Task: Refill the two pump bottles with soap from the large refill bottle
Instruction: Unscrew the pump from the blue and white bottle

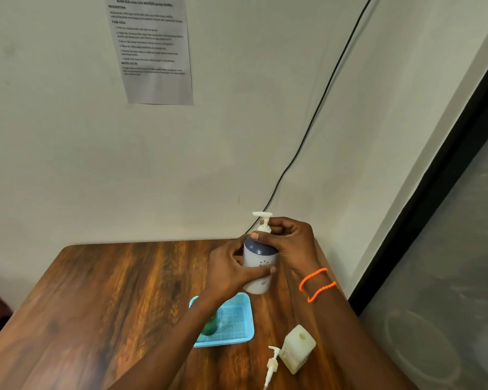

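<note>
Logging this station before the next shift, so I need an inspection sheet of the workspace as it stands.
Surface: wooden table, dry, no spills seen.
Job's things: white pump bottle held upright, pump on; square bottle open, its loose pump beside it; green bottle in blue basket.
Clutter: nothing seen.
Grippers: left hand grips the body; right hand at the collar.
Cables: black cable down the wall.
Surroundings: instruction sheet, glass panel.

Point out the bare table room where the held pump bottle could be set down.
The widest free patch is the wooden table left of the blue basket, up to the wall. It is crowded near right: the open square bottle and loose pump head lie beside the basket, under the right hand.
</note>
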